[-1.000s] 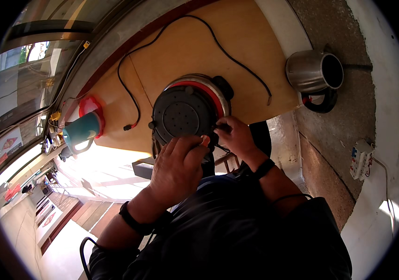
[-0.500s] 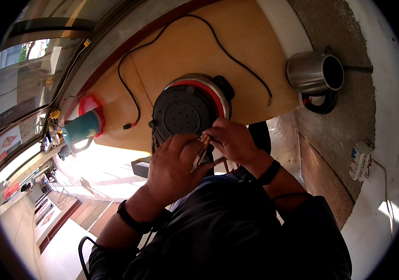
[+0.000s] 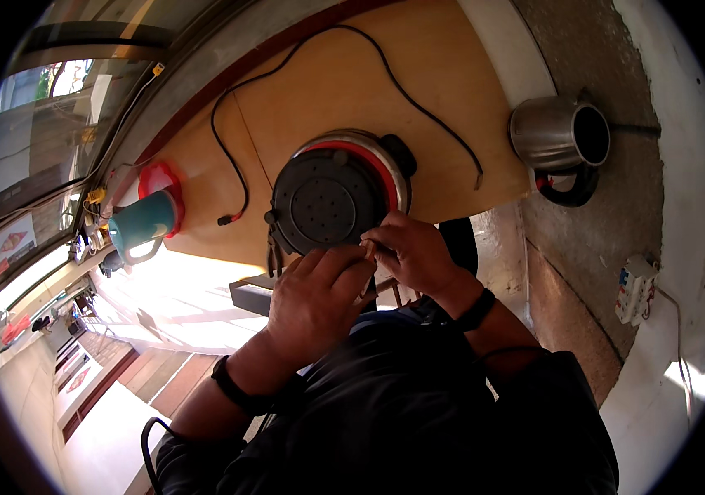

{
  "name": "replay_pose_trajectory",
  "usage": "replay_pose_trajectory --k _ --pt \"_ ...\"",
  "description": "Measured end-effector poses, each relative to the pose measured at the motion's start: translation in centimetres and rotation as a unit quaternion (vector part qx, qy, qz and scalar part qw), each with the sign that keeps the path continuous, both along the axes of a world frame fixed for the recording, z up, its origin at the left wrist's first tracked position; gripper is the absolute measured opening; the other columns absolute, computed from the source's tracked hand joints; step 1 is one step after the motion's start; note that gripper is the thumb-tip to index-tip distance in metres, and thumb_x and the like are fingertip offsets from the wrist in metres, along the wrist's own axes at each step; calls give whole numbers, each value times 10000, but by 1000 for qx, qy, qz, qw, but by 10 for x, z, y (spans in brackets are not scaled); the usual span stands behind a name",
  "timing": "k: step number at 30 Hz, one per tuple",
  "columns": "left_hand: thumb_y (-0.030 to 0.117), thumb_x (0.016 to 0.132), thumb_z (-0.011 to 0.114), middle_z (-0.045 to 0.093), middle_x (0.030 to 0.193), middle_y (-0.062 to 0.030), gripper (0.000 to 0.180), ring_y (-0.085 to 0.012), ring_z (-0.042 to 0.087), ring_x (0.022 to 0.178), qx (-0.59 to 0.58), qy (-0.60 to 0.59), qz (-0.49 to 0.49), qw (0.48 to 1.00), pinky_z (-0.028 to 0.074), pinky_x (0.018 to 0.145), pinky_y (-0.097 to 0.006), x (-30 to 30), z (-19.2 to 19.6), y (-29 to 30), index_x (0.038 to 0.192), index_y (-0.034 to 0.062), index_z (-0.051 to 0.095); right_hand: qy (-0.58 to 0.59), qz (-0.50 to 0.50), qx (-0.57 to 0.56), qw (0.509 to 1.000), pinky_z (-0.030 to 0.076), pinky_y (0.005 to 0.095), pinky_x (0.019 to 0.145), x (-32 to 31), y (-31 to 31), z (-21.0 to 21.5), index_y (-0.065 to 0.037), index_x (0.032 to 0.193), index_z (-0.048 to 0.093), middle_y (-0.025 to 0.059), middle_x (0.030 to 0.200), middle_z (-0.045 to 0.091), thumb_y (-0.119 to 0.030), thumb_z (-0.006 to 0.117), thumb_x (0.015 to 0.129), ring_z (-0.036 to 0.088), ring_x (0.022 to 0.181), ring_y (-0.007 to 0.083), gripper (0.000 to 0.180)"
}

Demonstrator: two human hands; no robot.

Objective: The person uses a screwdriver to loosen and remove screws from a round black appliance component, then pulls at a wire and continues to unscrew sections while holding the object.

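Both hands meet just in front of a round appliance (image 3: 326, 200), which lies upside down on the table. Its black base has small holes and feet, with a red band and a metal rim behind. My left hand (image 3: 317, 289) is closed, back upward, its fingers curled around something mostly hidden. My right hand (image 3: 412, 254) pinches with thumb and fingertips against the left fingers, where a small brownish end shows; I cannot make out its kind. Dark pliers (image 3: 274, 254) appear to lean at the appliance's near left edge, close to my left hand.
A black power cord (image 3: 385, 73) loops across the wooden table (image 3: 443, 74). To the left, a teal jug (image 3: 142, 225) lies by a red scalloped dish (image 3: 161, 177). A steel kettle (image 3: 546, 132) stands on the right ledge, above a white socket block (image 3: 638, 289).
My left hand has turned and lowered slightly, fingers curling further round the small thing, so less of it shows. The pliers are less covered. My right hand keeps its pinch.
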State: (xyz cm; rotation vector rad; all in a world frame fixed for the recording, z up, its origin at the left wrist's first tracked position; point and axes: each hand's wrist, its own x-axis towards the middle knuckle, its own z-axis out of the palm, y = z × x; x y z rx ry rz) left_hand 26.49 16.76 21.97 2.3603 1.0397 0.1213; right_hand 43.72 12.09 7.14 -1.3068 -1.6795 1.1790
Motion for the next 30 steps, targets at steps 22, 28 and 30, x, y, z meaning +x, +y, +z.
replay_pose_trajectory --k 22,28,30 --pt "123 721 845 648 1113 -95 433 -303 681 925 -29 -44 89 995 574 729 -406 -4 1 -4 1107 83 652 -24 -16 4 1000 546 340 629 1 7 34 -155 1161 686 32 874 655 -137 855 712 700 798 223 480" --pt "86 707 799 658 1127 -88 464 -306 679 938 -15 -64 36 997 578 749 -407 -10 -4 -5 1148 87 656 -55 41 21 997 544 389 623 5 5 49 -136 1131 676 49 910 626 -144 825 700 681 777 260 457" --pt "71 704 781 664 1139 -87 475 -307 678 943 -19 -84 63 994 577 759 -409 -11 -7 -6 1162 90 658 -41 24 33 998 543 381 622 4 3 43 -136 1157 679 50 895 626 -128 814 691 677 775 261 486"
